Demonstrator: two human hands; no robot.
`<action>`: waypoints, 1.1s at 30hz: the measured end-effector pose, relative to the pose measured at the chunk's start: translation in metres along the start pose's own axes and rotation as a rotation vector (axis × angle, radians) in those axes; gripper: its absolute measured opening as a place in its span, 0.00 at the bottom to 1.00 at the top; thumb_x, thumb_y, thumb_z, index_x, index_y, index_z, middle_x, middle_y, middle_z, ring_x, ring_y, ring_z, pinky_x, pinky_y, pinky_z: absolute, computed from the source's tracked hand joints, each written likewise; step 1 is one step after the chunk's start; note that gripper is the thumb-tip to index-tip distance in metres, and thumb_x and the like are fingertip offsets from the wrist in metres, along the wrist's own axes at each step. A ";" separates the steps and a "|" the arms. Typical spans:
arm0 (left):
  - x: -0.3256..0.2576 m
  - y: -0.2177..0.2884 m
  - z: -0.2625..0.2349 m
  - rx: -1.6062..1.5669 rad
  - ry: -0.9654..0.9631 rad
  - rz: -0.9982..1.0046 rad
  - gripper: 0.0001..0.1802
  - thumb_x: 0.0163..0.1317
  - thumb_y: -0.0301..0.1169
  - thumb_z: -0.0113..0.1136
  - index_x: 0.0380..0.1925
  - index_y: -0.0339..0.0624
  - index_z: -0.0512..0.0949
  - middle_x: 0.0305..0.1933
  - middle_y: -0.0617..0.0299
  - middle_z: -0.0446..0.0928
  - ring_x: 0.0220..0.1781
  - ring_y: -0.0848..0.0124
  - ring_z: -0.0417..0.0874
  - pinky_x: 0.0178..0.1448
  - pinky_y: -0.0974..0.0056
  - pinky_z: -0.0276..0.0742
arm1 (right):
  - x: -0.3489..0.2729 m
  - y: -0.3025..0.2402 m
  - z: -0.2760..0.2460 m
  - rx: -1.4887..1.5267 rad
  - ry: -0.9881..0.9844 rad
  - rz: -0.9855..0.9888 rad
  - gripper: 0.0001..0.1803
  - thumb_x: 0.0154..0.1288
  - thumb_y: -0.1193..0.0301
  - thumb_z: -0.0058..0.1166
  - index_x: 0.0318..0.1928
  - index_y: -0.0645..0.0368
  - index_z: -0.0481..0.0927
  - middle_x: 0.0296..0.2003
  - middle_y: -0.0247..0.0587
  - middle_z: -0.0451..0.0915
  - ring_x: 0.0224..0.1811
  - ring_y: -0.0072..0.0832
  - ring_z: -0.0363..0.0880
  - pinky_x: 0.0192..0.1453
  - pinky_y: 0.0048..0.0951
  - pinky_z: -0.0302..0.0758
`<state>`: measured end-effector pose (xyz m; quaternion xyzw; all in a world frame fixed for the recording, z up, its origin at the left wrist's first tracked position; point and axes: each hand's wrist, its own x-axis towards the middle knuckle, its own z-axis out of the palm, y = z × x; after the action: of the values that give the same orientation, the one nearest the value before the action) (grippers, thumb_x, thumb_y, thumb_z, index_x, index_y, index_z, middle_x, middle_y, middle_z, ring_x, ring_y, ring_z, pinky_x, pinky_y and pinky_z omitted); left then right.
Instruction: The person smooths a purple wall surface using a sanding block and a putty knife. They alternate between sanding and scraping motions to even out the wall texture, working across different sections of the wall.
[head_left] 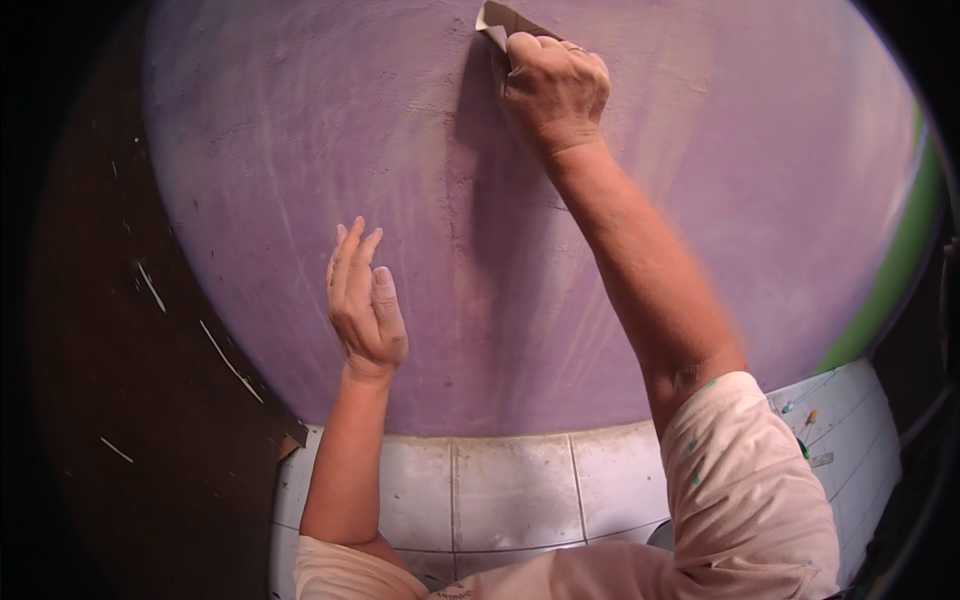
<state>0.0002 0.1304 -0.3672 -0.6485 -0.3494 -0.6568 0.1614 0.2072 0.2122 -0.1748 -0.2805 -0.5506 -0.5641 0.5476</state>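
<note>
A purple wall (pixel 640 330) with pale dusty streaks and rough patches fills the middle. At its upper part my right hand (pixel 560 90) is closed around a folded sheet of sandpaper (pixel 515 22), which lies against the wall surface. The gripped part of the sheet is hidden by my fingers. Lower and to the left, my left hand (pixel 366 305) is raised with fingers stretched out and nothing in it. Whitish dust coats its fingers. Whether its fingertips touch the wall I cannot tell.
White tiles (pixel 515 490) cover the floor below the wall. A dark brown surface with pale scratches (pixel 150 330) stands at left. At right, a green band (pixel 890 280) edges the wall, and a few small objects (pixel 812 430) lie on the tiles.
</note>
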 end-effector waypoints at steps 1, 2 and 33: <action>-0.003 -0.002 0.000 0.004 0.004 -0.013 0.32 0.76 0.46 0.35 0.54 0.26 0.79 0.62 0.34 0.76 0.70 0.37 0.71 0.75 0.45 0.62 | -0.021 -0.015 -0.004 0.004 -0.101 -0.037 0.18 0.66 0.62 0.57 0.20 0.48 0.69 0.16 0.30 0.72 0.19 0.28 0.74 0.27 0.36 0.64; -0.004 -0.006 -0.001 0.011 0.002 -0.012 0.32 0.76 0.45 0.36 0.54 0.27 0.79 0.62 0.34 0.76 0.70 0.37 0.71 0.75 0.45 0.62 | -0.054 -0.037 -0.016 0.009 -0.195 -0.074 0.16 0.64 0.63 0.57 0.21 0.47 0.68 0.16 0.29 0.69 0.19 0.27 0.71 0.27 0.35 0.64; -0.002 -0.016 -0.024 0.093 0.066 -0.067 0.31 0.79 0.42 0.32 0.52 0.28 0.81 0.66 0.35 0.73 0.70 0.42 0.72 0.74 0.50 0.65 | -0.011 -0.051 -0.003 0.094 -0.290 -0.239 0.11 0.62 0.69 0.52 0.22 0.48 0.76 0.19 0.34 0.82 0.21 0.28 0.82 0.27 0.35 0.68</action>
<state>-0.0276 0.1250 -0.3710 -0.6061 -0.3954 -0.6660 0.1807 0.1636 0.2019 -0.2015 -0.2656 -0.6789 -0.5526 0.4039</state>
